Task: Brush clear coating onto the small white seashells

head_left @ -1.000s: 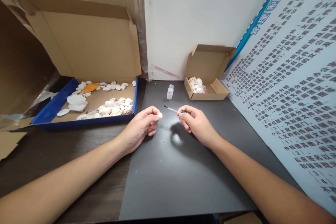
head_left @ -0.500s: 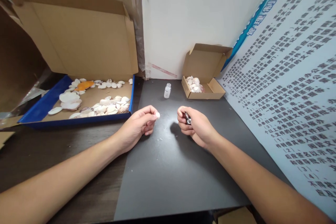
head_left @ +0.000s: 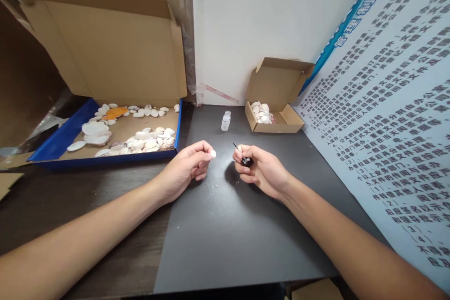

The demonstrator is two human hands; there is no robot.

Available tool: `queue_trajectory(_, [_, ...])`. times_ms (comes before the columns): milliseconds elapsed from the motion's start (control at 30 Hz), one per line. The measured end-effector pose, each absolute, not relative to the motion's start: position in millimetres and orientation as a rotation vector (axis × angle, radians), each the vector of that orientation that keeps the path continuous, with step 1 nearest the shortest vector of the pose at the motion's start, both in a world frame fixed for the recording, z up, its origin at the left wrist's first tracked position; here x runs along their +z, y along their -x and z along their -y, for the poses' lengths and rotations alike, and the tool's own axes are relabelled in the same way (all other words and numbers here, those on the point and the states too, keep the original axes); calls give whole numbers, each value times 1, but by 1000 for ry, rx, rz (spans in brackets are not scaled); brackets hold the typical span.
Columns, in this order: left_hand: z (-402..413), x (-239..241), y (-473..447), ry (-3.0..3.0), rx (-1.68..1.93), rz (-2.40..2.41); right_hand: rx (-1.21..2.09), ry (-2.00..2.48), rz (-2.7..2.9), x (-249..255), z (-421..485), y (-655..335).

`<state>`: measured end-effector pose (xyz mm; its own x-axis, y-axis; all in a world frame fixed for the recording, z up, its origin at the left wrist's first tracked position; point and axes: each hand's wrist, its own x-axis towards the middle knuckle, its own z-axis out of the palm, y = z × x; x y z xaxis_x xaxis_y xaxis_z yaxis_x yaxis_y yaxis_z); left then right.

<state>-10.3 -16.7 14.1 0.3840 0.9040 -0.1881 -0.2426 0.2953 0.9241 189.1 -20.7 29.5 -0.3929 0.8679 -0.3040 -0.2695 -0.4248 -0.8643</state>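
Observation:
My left hand [head_left: 191, 164] is closed, pinching a small white shell [head_left: 213, 153] between thumb and fingertips. Across from it, my right hand [head_left: 262, 166] is curled around a black brush cap [head_left: 247, 161], whose thin dark stem [head_left: 235, 146] points up and to the left towards the shell. A gap separates the stem from the shell. Beyond both hands a small clear bottle [head_left: 225, 122] with whitish contents stands upright on the dark mat, its mouth uncovered.
At left lies an open blue-sided box [head_left: 105, 161] holding many white shells and an orange one [head_left: 116, 112]. A smaller open cardboard box [head_left: 277, 127] with shells stands at the back right. White crumbs dot the mat [head_left: 211, 243]. A printed board [head_left: 386, 126] borders the right side.
My right hand has turned and shifted slightly left, so the brush cap's stem now sticks out towards the shell. My left hand keeps its pinch. The view has shifted a little.

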Motion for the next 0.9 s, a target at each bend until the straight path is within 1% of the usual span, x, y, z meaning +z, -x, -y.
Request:
queue_trajectory(133, [17,14,11,-966,895,-835,1846,1051,1115,25,19,-188])
queue_trajectory(733, [16,12,11,-970,876,-831,1648,1112,1215,23,18,-188])
queue_trajectory(900, [16,12,13,-964,867,-814,1558,1059,1251,21,17,-190])
